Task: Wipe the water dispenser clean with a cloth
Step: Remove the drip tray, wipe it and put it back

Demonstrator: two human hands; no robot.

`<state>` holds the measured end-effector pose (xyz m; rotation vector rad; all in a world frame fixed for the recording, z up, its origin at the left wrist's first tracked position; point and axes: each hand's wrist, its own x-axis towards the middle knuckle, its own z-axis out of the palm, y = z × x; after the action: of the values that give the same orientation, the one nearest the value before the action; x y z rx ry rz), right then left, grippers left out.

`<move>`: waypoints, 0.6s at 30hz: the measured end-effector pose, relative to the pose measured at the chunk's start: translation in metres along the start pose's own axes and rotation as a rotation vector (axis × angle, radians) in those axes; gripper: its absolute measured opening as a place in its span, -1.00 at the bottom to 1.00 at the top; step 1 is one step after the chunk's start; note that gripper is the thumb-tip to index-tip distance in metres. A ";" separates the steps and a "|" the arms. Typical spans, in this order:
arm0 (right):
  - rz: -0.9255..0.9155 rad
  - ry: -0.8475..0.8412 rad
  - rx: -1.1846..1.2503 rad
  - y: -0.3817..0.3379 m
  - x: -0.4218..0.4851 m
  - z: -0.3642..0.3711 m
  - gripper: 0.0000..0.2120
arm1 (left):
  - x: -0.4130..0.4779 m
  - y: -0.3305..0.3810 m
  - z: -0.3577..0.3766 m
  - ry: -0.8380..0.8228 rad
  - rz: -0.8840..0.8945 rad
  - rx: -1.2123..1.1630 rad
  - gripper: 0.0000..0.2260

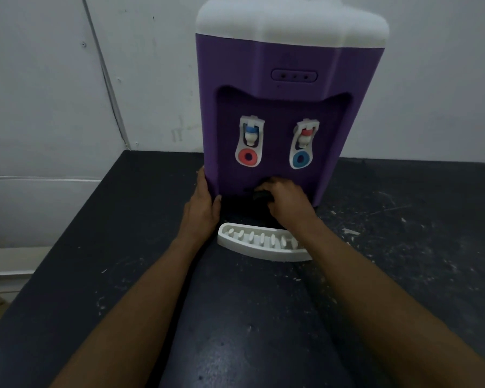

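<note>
The top edge is cutting off the water dispenser's white cap. The right grip is covering most of the dark cloth, which is blending into the shadowed recess and blurring its outline. The right forearm is hiding the drip tray's right end. The indicator panel's three marks are showing too small to read.

A black table carries the water dispenser and a white drip tray.

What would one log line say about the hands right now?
left hand: flat against dispenser, lower corner | right hand: grips dark cloth in bottom recess | drip tray: lying on table
</note>
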<state>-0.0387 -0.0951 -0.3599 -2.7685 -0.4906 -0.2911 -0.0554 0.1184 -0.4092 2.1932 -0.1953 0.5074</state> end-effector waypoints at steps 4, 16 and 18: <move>0.075 0.027 -0.045 0.030 -0.012 -0.010 -0.49 | -0.001 0.000 0.001 -0.001 -0.002 -0.014 -0.33; 0.075 0.156 0.212 -0.017 0.003 0.012 -0.48 | 0.001 -0.002 -0.002 -0.035 -0.025 -0.064 -0.36; 0.030 0.133 0.264 -0.038 0.009 0.019 -0.50 | 0.000 0.000 -0.003 -0.028 -0.016 -0.072 -0.38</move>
<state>-0.0416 -0.0521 -0.3651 -2.4792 -0.4210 -0.3726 -0.0564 0.1210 -0.4076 2.1306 -0.2078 0.4538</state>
